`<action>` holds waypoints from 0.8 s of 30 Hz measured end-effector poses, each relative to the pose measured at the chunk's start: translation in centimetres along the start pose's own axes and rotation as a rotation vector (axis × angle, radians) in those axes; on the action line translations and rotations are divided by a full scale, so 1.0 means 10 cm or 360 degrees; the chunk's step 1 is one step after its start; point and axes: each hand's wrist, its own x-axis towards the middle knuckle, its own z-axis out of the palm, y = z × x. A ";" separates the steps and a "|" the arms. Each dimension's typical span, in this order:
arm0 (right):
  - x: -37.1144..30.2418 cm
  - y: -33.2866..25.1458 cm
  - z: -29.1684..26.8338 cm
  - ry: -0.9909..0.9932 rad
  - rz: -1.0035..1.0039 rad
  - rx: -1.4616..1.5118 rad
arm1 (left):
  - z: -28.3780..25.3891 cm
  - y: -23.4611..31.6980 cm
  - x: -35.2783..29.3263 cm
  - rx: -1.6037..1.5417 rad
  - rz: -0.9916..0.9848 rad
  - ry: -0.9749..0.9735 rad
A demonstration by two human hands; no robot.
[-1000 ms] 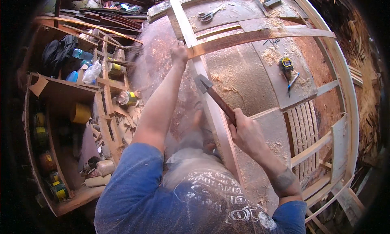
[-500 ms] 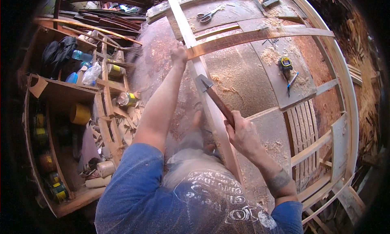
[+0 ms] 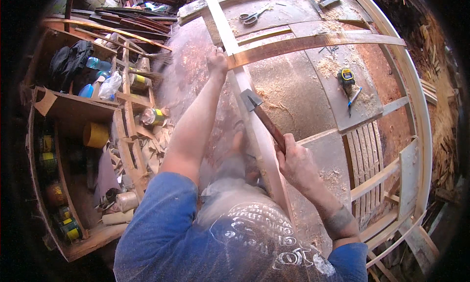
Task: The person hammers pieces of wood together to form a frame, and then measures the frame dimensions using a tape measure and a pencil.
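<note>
My right hand (image 3: 297, 160) is wrapped round the wooden handle of a hammer (image 3: 270, 129). The hammer's grey metal head hangs over a long pale wooden rail (image 3: 259, 137), which runs from the far edge toward my waist. Farther off, my left hand (image 3: 217, 63) is closed at the left end of a brown wooden slat (image 3: 289, 47), where the slat crosses the rail. Its fingertips are partly hidden. From that joint the slat reaches right to a curved wooden frame (image 3: 424, 135).
Scissors (image 3: 249, 19) lie at the far side of the bench. A tape measure (image 3: 345, 77) and a blue pen (image 3: 355, 97) rest on a shavings-strewn board (image 3: 323, 98). At left stands an open wooden shelf box (image 3: 73, 100) holding cans, bottles and a dark bag (image 3: 71, 62).
The hammer head has shifted slightly to the right above the rail. My left hand stays at the slat's end, and the whole view has moved a little.
</note>
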 end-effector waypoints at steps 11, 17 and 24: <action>0.36 -0.13 -0.36 0.0323 -0.0191 0.0278 | -0.01 0.31 -0.24 0.0003 0.0081 0.0046; 0.56 -0.98 -1.06 0.0874 -0.0729 0.0402 | 0.02 0.28 -0.21 0.0020 0.0074 0.0062; 0.53 -0.52 -0.96 0.0593 -0.0620 0.0148 | 0.10 0.24 -0.17 -0.0116 0.0013 -0.0063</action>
